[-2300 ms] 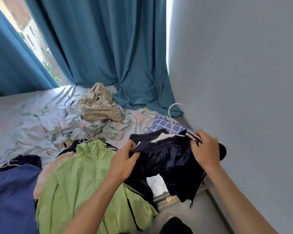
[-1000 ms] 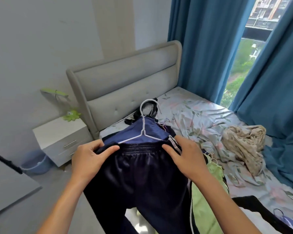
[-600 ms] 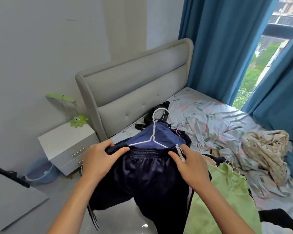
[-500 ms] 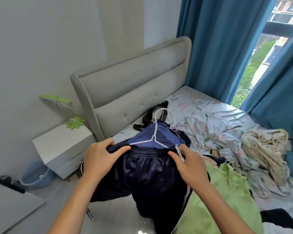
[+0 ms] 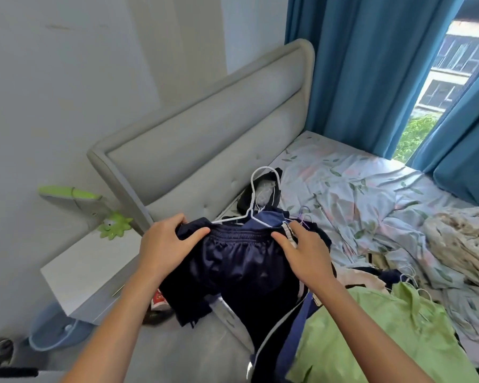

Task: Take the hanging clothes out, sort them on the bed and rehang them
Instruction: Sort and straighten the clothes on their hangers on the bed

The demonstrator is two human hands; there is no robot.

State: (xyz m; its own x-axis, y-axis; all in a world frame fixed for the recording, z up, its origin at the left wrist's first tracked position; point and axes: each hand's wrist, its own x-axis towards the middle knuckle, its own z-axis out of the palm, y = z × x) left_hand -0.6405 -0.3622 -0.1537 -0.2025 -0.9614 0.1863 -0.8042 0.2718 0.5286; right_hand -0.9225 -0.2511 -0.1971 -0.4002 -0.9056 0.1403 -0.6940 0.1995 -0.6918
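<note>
Dark navy shorts [image 5: 238, 269] with an elastic waistband and white side stripes hang between my hands over the bed's near edge. My left hand [image 5: 169, 244] grips the left end of the waistband. My right hand [image 5: 304, 252] pinches the right end at the striped seam. Just behind the waistband lies a white hanger [image 5: 256, 200] on a blue garment [image 5: 268, 218]. A light green jacket [image 5: 371, 335] on a hanger lies at lower right. The bed [image 5: 351, 186] has a floral sheet.
A grey padded headboard [image 5: 205, 139] stands behind the bed. A white nightstand [image 5: 89, 272] with a green lamp [image 5: 114, 222] sits at left, with a blue bin [image 5: 56, 330] on the floor below it. A crumpled beige cloth [image 5: 465, 241] lies at right. Blue curtains [image 5: 371, 64] flank the window.
I turned from the bed's curtain end toward the headboard, carrying the shorts in both hands. In the last half second the shorts and hands sank a little lower over the blue garment.
</note>
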